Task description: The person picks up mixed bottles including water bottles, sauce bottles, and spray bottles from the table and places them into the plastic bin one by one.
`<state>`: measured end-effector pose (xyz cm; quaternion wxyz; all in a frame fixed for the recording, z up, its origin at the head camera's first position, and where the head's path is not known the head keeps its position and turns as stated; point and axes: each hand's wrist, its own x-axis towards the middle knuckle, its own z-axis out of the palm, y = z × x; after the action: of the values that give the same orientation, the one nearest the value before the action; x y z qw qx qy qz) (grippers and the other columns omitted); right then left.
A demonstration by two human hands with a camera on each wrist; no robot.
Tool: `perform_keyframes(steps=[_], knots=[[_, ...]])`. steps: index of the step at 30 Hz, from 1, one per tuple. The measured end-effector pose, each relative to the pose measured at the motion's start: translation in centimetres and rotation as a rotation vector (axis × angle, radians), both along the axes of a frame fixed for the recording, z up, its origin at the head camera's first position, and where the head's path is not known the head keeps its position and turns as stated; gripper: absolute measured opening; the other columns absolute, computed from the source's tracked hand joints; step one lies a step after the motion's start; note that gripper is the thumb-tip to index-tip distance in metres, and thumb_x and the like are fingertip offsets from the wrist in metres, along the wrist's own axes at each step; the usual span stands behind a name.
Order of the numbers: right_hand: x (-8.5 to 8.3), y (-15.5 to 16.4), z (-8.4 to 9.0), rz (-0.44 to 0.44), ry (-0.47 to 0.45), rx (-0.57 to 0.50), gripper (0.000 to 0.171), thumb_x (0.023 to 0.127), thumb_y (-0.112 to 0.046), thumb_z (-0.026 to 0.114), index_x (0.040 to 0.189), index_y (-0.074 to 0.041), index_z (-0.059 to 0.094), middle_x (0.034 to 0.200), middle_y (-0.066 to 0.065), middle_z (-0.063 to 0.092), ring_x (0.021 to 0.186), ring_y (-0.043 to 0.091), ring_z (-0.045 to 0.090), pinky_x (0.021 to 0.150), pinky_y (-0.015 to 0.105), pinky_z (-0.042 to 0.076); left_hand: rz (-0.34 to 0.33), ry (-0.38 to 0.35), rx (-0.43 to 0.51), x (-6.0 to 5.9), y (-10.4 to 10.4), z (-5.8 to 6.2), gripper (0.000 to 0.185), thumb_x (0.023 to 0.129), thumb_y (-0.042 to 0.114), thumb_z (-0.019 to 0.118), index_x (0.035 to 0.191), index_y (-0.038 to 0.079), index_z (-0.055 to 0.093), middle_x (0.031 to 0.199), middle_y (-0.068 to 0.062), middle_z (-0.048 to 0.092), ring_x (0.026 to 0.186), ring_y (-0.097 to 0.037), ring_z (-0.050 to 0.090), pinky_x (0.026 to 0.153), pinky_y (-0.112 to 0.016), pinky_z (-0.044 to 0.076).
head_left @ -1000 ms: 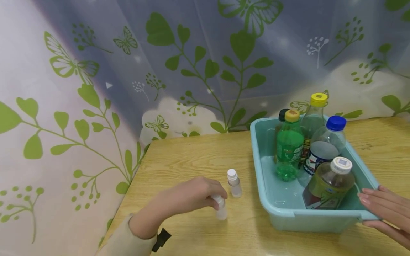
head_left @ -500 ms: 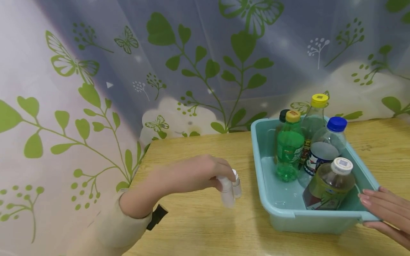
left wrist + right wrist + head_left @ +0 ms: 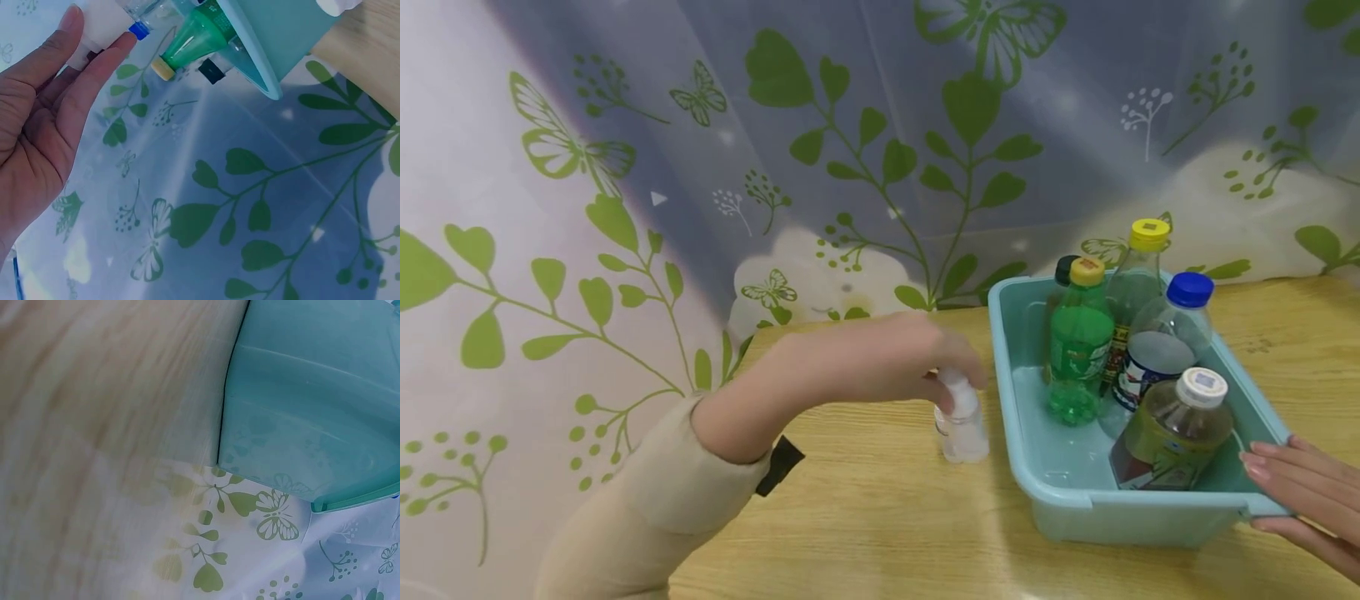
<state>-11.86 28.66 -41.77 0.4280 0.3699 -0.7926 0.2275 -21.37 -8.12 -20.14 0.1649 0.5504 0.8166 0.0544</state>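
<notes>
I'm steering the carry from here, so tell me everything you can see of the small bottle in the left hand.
The small bottle is clear plastic with a white cap and looks empty. It hangs upright above the wooden table, just left of the teal tub, apart from it. The left hand pinches it at the cap from above. Another small bottle stands partly hidden behind it.

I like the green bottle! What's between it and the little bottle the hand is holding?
Only the tub's left wall, in the head view. The small bottle held by the left hand is outside it; the green bottle stands inside.

green bottle [image 3: 1078,350], blue-capped bottle [image 3: 1157,350] upright; leaf-print curtain [image 3: 850,142] behind wooden table [image 3: 880,517]
</notes>
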Motion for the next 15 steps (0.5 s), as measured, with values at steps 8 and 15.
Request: perform_keyframes(steps=[8,15], knots=[[-0.1,0.1,0.1,0.013,-0.002,-0.001,0.049,0.095,-0.043,0.05,0.114,-0.001,0.067,0.134,-0.012,0.049,0.127,-0.001,0.045,0.108,0.019,0.03,-0.064,0.073,-0.072,-0.8,3.0,1.5,0.027,0.088,0.008,0.067,0.115,0.01,0.066,0.117,0.001,0.065,0.107,-0.008,0.058,0.086,-0.014,0.044],[-0.2,-0.1,0.1,0.06,0.022,-0.028,0.049,0.095,-0.039,0.053,0.112,0.004,0.067,0.132,-0.008,0.052,0.127,0.003,0.047,0.109,0.02,0.031,-0.027,0.108,-0.072,-2.1,5.1,2.6,0.03,0.088,0.01,0.067,0.118,0.012,0.066,0.119,0.003,0.064,0.109,-0.007,0.057,0.087,-0.014,0.043]])
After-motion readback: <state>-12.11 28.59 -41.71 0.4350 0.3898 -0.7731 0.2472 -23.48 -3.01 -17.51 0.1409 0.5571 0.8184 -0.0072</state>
